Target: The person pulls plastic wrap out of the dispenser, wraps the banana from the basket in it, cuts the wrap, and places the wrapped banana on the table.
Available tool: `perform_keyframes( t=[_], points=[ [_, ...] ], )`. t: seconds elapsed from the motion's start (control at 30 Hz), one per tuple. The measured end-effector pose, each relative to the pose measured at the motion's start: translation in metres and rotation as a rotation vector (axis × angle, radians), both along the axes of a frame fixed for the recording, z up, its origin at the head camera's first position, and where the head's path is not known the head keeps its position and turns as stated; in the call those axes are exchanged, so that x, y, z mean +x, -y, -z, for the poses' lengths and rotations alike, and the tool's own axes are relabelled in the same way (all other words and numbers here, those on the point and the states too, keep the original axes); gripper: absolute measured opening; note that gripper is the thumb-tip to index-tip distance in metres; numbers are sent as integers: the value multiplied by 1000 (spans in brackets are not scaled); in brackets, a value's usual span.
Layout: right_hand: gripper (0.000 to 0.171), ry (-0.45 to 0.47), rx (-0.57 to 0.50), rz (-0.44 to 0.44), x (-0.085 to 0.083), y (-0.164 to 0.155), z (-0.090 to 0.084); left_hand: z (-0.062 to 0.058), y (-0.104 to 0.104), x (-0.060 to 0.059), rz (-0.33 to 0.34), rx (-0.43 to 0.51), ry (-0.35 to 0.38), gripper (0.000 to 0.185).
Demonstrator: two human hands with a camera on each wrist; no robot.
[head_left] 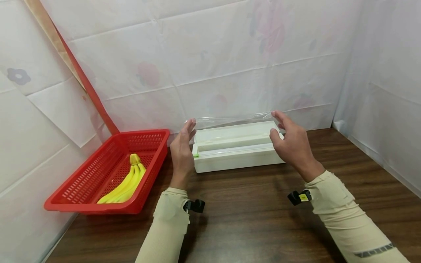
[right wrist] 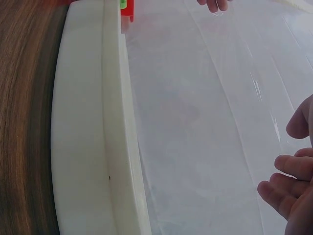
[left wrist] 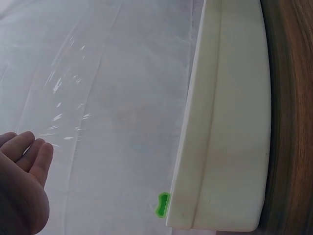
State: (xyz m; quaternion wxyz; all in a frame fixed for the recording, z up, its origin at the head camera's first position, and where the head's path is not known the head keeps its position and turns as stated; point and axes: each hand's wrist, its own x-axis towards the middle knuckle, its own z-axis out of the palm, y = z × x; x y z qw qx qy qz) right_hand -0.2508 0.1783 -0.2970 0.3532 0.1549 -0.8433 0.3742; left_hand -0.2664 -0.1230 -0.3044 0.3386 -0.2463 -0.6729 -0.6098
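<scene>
A: Where's the film?
B: Stretched up from the white dispenser at the table's far edge, right of the red basket.
A: And the hands?
B: The left hand and right hand each pinch an upper corner, other fingers loosely straight.

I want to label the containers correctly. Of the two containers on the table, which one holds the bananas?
The red basket at the left holds the yellow bananas. The white dispenser box between the hands feeds only clear film.
</scene>
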Motion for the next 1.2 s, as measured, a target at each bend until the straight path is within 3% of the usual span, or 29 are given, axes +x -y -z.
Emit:
perform_keyframes(
  t=[0.63,1.2],
  points=[
    [52,-39,12,-6,2,2,-1,-6,-1,4,-40,-6,-25,43],
    [54,-95,25,-14,1,3,-1,-8,-1,5,-27,23,-79,43]
  ],
)
